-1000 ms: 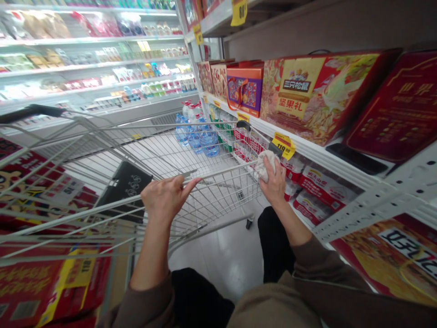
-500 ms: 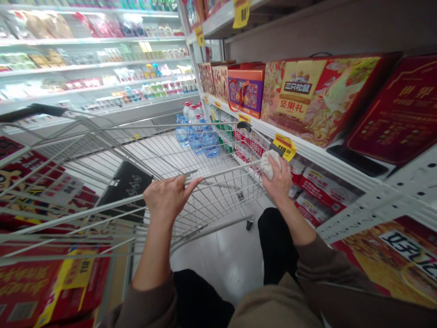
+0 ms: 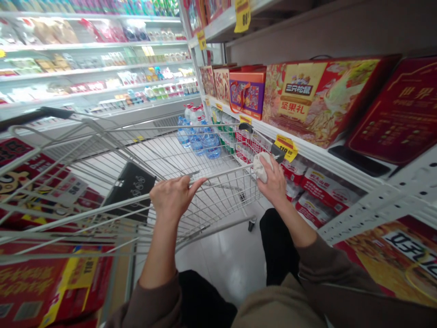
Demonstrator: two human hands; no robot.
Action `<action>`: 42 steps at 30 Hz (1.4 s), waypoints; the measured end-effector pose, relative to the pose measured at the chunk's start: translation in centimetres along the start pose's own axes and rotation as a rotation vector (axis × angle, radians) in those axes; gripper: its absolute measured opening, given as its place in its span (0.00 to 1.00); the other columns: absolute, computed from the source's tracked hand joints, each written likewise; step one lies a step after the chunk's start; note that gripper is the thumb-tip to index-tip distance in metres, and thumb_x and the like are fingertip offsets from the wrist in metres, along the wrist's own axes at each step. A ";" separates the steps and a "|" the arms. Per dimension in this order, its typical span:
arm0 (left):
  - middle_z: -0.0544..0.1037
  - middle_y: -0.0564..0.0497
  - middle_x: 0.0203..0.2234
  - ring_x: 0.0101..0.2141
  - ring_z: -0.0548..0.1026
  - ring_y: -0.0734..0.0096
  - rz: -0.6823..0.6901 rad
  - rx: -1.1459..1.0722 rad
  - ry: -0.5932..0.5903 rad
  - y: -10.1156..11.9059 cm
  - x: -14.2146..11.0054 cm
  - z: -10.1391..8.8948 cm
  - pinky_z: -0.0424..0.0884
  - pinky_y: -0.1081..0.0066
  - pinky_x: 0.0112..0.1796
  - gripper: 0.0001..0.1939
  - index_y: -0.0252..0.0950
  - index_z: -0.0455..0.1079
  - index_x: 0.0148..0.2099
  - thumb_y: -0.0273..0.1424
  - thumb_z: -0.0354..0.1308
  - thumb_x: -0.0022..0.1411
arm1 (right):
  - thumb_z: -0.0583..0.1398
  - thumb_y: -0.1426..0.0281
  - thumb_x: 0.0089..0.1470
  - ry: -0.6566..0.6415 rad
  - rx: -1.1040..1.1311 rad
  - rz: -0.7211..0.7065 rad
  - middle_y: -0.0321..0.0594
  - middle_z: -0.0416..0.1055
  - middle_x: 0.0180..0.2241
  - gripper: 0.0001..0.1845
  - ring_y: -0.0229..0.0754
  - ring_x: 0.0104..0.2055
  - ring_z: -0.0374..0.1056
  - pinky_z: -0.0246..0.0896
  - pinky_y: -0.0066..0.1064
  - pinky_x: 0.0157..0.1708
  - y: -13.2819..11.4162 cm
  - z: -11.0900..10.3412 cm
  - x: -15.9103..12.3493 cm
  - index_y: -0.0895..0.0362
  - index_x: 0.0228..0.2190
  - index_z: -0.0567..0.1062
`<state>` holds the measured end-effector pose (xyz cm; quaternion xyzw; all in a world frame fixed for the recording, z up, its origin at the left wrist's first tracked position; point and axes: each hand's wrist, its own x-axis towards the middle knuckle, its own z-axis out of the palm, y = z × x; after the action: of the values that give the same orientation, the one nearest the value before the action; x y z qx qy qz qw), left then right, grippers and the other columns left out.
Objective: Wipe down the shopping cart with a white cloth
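A wire shopping cart (image 3: pixel 205 200) stands sideways in front of me, its black handle (image 3: pixel 23 119) off to the left. My left hand (image 3: pixel 172 196) is closed around the cart's near top rail, with the thumb lying along it. In my right hand (image 3: pixel 273 182) a crumpled whitish cloth (image 3: pixel 261 166) is pressed on the same rail, close to the black corner piece (image 3: pixel 278 152). The fingers wrap over the cloth and hide part of it. A dark folding panel (image 3: pixel 131 191) with printed icons sits inside the cart.
At right, a white shelf (image 3: pixel 307 143) carries gift boxes (image 3: pixel 303 100) with yellow price tags. Packs of bottled water (image 3: pixel 203 139) stand on the floor beyond the cart. A lit refrigerated display (image 3: pixel 102 68) is behind. Red cartons (image 3: pixel 51 282) are stacked at lower left.
My right hand has slid the cloth a little to the left along the rail, away from the corner piece. My left hand keeps its grip. The whole view has shifted slightly.
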<state>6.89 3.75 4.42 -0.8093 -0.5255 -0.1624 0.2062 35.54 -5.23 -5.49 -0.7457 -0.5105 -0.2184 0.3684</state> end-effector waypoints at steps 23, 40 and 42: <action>0.79 0.43 0.26 0.30 0.74 0.58 0.022 -0.038 0.008 0.2 -0.1 0.6 0.58 0.64 0.36 0.44 0.38 0.78 0.35 0.65 0.33 0.66 | 0.61 0.67 0.53 0.006 -0.080 0.234 0.45 0.64 0.65 0.34 0.58 0.57 0.66 0.70 0.52 0.51 0.7 -1.1 1.5 0.48 0.62 0.69; 0.80 0.40 0.29 0.33 0.74 0.56 -0.009 -0.075 -0.010 0.6 0.8 1.0 0.58 0.63 0.37 0.43 0.37 0.79 0.37 0.64 0.33 0.68 | 0.61 0.68 0.53 -0.046 -0.073 0.008 0.39 0.64 0.64 0.33 0.53 0.54 0.66 0.72 0.39 0.42 -4.5 0.5 1.2 0.43 0.61 0.68; 0.79 0.41 0.28 0.33 0.74 0.56 -0.009 -0.070 -0.005 0.6 0.9 1.1 0.59 0.63 0.37 0.42 0.37 0.78 0.37 0.64 0.34 0.68 | 0.60 0.68 0.52 0.001 -0.095 0.101 0.42 0.66 0.63 0.31 0.53 0.52 0.67 0.72 0.41 0.43 -1.8 0.6 2.2 0.47 0.59 0.71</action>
<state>7.84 4.79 3.78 -0.8141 -0.5236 -0.1793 0.1759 34.67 -3.04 -3.78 -0.7871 -0.4610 -0.2239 0.3432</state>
